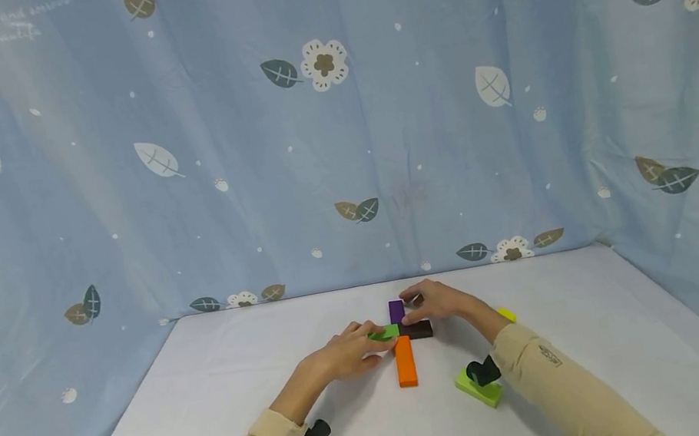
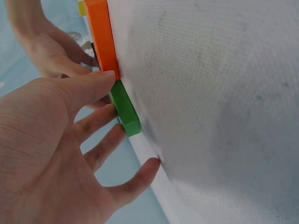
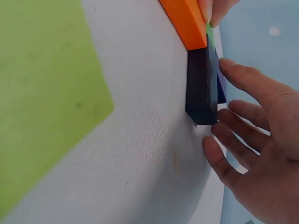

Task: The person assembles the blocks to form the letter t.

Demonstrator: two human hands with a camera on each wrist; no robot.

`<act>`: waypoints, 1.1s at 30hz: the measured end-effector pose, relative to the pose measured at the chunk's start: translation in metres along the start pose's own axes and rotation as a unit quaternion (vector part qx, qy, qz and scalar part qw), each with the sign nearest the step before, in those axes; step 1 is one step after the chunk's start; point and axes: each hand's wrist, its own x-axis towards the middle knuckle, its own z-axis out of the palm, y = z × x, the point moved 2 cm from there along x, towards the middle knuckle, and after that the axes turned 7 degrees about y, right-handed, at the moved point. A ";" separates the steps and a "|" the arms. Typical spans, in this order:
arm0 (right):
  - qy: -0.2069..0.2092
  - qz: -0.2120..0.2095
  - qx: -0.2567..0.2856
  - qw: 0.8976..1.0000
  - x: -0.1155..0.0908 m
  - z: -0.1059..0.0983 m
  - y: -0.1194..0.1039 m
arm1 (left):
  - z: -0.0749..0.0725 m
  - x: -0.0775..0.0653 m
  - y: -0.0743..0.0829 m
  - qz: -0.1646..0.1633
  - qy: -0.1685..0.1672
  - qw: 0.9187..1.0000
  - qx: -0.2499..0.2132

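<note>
Four blocks meet in a cross on the white table: a green block (image 1: pixel 385 333) to the left, a purple block (image 1: pixel 396 312) at the back, a black block (image 1: pixel 417 331) to the right and an orange block (image 1: pixel 405 362) in front. My left hand (image 1: pixel 350 352) pinches the green block between thumb and fingers; its thumb tip lies by the orange block's end in the left wrist view. Beside the purple and black blocks is my right hand (image 1: pixel 435 299), fingers spread and loosely bent, holding nothing. Whether its thumb touches a block, I cannot tell.
A lime-green block (image 1: pixel 479 387) lies nearer the front, below the right forearm. Part of a yellow block (image 1: pixel 507 314) shows behind the right sleeve. A blue curtain (image 1: pixel 410 160) with leaves and flowers surrounds the table's back and sides.
</note>
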 end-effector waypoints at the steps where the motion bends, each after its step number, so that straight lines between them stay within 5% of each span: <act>1: 0.001 0.000 -0.001 1.000 -0.001 0.000 0.001 | 0.000 0.000 0.000 -0.001 -0.001 1.000 -0.001; 12: 0.026 -0.056 0.007 0.998 -0.016 -0.021 -0.003 | 0.000 0.002 0.000 -0.004 0.001 1.000 -0.009; 33: 0.054 -0.097 -0.036 0.993 -0.064 -0.046 -0.010 | 0.002 0.004 -0.002 -0.012 -0.005 1.000 -0.012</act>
